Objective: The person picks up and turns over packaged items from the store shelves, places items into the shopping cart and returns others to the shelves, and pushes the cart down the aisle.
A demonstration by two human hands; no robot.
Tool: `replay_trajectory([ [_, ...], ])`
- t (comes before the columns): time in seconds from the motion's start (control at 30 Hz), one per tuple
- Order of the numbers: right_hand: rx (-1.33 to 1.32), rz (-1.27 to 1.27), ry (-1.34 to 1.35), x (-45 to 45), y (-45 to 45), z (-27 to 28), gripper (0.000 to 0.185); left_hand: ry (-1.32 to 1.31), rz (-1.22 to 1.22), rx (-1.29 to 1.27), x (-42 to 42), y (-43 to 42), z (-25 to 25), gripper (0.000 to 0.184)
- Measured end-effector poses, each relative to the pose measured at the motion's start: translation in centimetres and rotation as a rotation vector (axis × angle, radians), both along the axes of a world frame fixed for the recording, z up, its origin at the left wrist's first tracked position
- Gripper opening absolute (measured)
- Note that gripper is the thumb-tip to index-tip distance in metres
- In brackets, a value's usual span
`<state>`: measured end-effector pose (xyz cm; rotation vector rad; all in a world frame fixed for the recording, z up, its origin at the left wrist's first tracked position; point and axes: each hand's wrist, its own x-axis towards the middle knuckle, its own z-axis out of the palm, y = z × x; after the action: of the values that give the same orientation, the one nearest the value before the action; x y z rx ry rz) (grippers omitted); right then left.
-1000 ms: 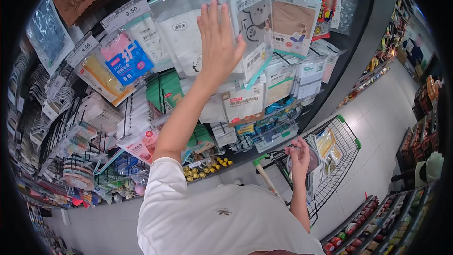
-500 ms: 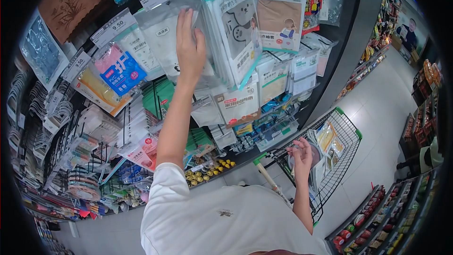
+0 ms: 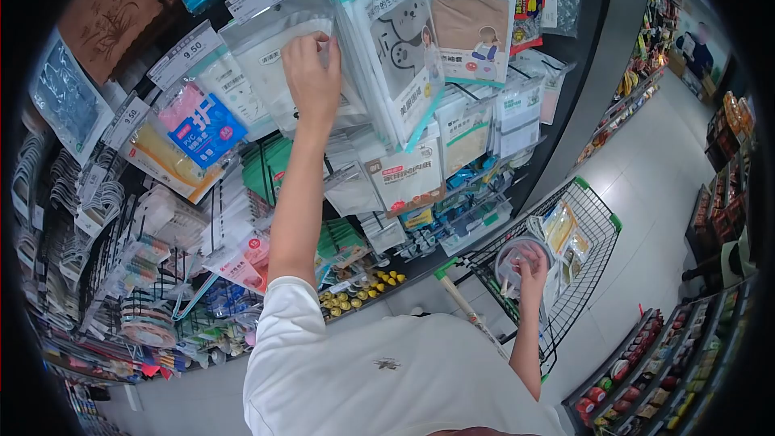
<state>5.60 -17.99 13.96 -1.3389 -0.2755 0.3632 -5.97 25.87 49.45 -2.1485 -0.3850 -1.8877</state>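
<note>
My left hand (image 3: pixel 313 73) is at the clear hanging package (image 3: pixel 278 85) under the 8.80 price tag, its fingers curled against the front; what they pinch is hard to see. To its right hang the teal-edged packages with a bear picture (image 3: pixel 401 56) and a package with a brown panel (image 3: pixel 470 28). My right hand (image 3: pixel 531 265), fingers loosely bent and apart, is raised over the shopping cart (image 3: pixel 593 274). Behind it shows a round clear item (image 3: pixel 510 265) in the cart, near some yellow packages (image 3: pixel 559 230).
Blue and pink glove packages (image 3: pixel 206 131) hang at the left, with clothes hangers (image 3: pixel 101 198) beyond. A dark shelf post (image 3: pixel 577 73) stands right of the rack. Low shelves with jars (image 3: pixel 626 371) are at the lower right. A person (image 3: pixel 696 52) is far down the aisle.
My left hand has moved left from the bear packages onto the clear package, and its fingers have curled. My right hand has shifted slightly right over the cart.
</note>
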Motion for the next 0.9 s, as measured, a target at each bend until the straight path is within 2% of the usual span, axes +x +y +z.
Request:
replay_trajectory([
  [0.3,-0.087,-0.136,0.131,0.0,-4.7,-5.7,0.042,0.066,0.044,-0.1,0.2,0.1,0.8,0.017],
  [0.47,-0.113,-0.153,0.113,0.9,-5.4,-10.7,0.042,0.153,0.012,-0.092,0.4,-0.1,-0.9,0.021],
  [0.53,-0.221,-0.181,-0.007,1.4,-6.4,-14.5,0.041,0.177,-0.023,-0.087,0.3,0.0,-1.7,0.022],
  [0.6,-0.612,-0.255,-0.209,1.6,-7.6,-15.8,0.038,0.194,-0.08,-0.136,-0.2,0.0,-2.4,0.022],
  [0.63,-0.713,-0.282,-0.269,1.5,-8.2,-15.9,0.037,0.205,-0.139,-0.201,-0.4,-0.4,-2.5,0.022],
  [0.67,-0.782,-0.275,-0.195,1.4,-8.7,-15.5,0.036,0.192,-0.148,-0.271,-0.6,-1.0,-3.0,0.023],
  [0.7,-0.949,-0.294,-0.244,1.4,-9.6,-16.5,0.035,0.208,-0.134,-0.302,-1.2,-2.6,-2.8,0.024],
  [0.77,-1.058,-0.281,-0.156,1.4,-11.3,-17.0,0.032,0.189,-0.188,-0.296,-2.2,-3.8,-3.9,0.026],
  [0.83,-1.178,-0.279,-0.209,1.5,-13.1,-20.2,0.035,0.158,-0.298,-0.332,-3.4,-4.6,-5.6,0.027],
  [0.9,-1.266,-0.233,-0.12,1.1,-14.0,-21.0,0.039,0.165,-0.367,-0.398,-4.9,-5.4,-8.0,0.027],
])
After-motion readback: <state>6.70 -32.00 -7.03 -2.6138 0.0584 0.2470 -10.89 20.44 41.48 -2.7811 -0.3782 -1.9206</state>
